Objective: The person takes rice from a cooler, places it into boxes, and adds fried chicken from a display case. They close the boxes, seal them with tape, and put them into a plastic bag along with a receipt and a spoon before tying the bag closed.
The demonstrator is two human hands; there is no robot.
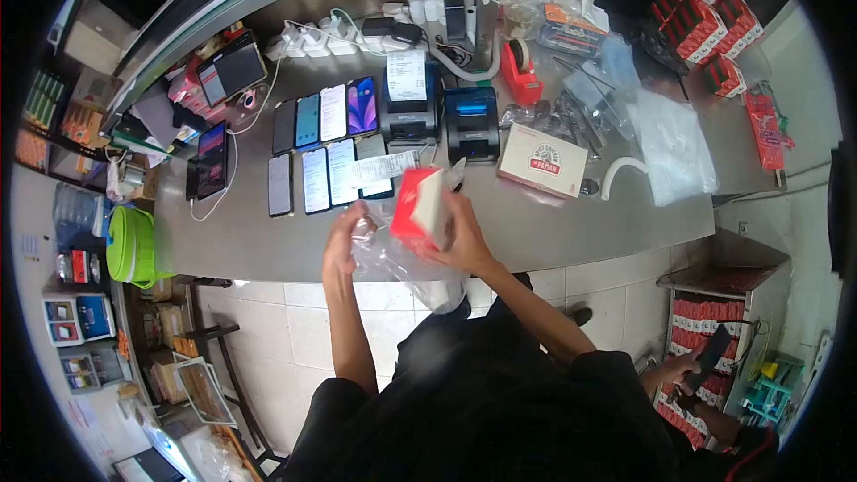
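My right hand (466,236) grips a red and white carton (415,210) by its side, just above the counter's front edge. A clear plastic bag (397,263) hangs below and left of the carton. My left hand (340,236) has its fingers closed on the bag's left edge. Beyond the carton, a paper receipt (386,167) lies across several phones (315,180) laid in two rows. A white food box with a red logo (543,161) rests on the counter to the right of my right hand.
Two black receipt printers (473,120) stand behind the phones. A red tape dispenser (520,71) and white plastic bags (669,147) lie to the right. A tablet (212,161) with a cable stands left. At lower right, another person's hand (678,368) is near a dark phone-like object.
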